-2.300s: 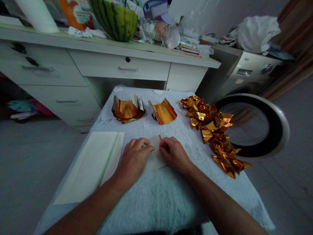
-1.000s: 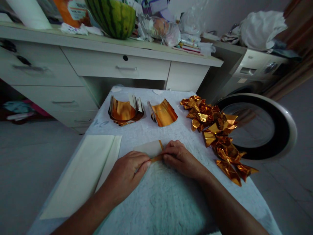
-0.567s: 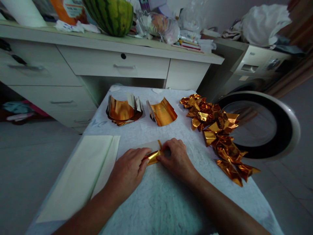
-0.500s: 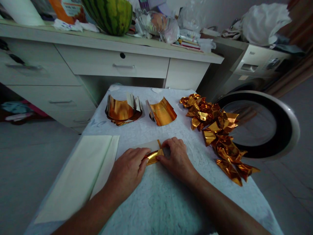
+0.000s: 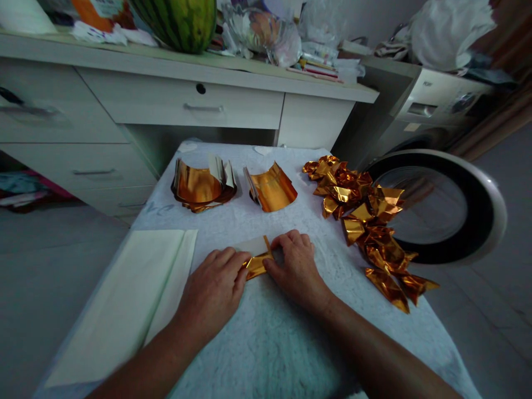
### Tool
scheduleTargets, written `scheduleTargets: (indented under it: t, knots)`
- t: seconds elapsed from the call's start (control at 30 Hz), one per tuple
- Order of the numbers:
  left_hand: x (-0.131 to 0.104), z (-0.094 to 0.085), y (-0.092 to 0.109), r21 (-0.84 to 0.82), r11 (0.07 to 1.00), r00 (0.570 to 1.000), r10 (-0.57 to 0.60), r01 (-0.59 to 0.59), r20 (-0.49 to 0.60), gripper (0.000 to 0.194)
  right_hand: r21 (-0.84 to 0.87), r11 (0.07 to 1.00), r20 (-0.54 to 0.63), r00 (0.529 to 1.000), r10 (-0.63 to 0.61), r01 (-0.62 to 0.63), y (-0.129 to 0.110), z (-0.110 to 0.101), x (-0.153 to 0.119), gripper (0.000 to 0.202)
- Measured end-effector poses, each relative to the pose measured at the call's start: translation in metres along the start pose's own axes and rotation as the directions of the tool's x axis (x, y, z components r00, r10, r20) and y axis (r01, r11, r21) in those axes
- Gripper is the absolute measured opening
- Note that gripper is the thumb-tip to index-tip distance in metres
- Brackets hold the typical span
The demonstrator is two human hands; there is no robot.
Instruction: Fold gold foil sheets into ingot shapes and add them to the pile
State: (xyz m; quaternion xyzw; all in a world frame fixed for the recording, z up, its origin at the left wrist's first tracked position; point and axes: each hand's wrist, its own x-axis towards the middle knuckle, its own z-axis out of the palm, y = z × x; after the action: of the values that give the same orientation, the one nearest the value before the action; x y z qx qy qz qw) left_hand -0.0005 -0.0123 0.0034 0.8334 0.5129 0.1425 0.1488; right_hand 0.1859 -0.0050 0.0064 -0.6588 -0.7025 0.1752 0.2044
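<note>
A sheet of gold foil paper (image 5: pixel 255 266), pale on its other face, lies partly folded on the cloth-covered table. Its left end is pinched under the fingers and thumb of my left hand (image 5: pixel 220 277). At the right end, my right hand (image 5: pixel 294 263) grips it with thumb and bent fingers. Beyond my hands stand a curved stack of gold foil sheets (image 5: pixel 203 185) and a smaller curled stack (image 5: pixel 274 188). Folded gold foil pieces (image 5: pixel 374 221) lie in a long heap to the right. My fingers hide both ends of the sheet.
Flat cream paper (image 5: pixel 120 299) lies at the table's left. Behind stands a white desk (image 5: pixel 245 102) with a watermelon (image 5: pixel 178 22) and clutter on top. An open round washing machine door (image 5: pixel 486 210) borders the table's right side.
The folded gold flap looks flatter and creased where it was rounded before. Both hands keep hold of the sheet. The whole view has shifted slightly.
</note>
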Motion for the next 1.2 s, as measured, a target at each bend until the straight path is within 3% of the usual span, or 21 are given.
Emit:
scheduleTargets:
  t: [0.2,0.63,0.8,1.07,1.2]
  knots:
    - [0.002,0.0,0.0,-0.081,0.996,0.999,-0.036,0.037,0.012,0.02,0.038,0.999,0.011,1.0,0.024,-0.024,-0.001,-0.002,0.002,0.018]
    - [0.005,-0.002,0.0,-0.095,0.994,0.998,-0.05,0.053,0.029,0.017,0.067,0.995,0.024,0.997,0.079,-0.081,-0.003,0.001,0.01,0.008]
    - [0.006,-0.001,0.0,-0.095,0.994,0.998,-0.049,0.053,0.037,0.017,0.045,0.996,-0.011,0.997,0.074,-0.073,-0.002,0.003,0.011,0.015]
    - [0.005,-0.001,0.0,-0.109,0.992,0.997,-0.054,0.06,0.061,0.018,0.067,0.994,0.014,0.996,0.089,-0.09,-0.004,0.001,0.01,0.005]
    - [0.005,-0.001,-0.001,-0.115,0.992,0.998,-0.051,0.056,0.049,0.018,0.071,0.994,-0.006,0.997,0.083,-0.082,-0.003,0.002,0.009,0.011]
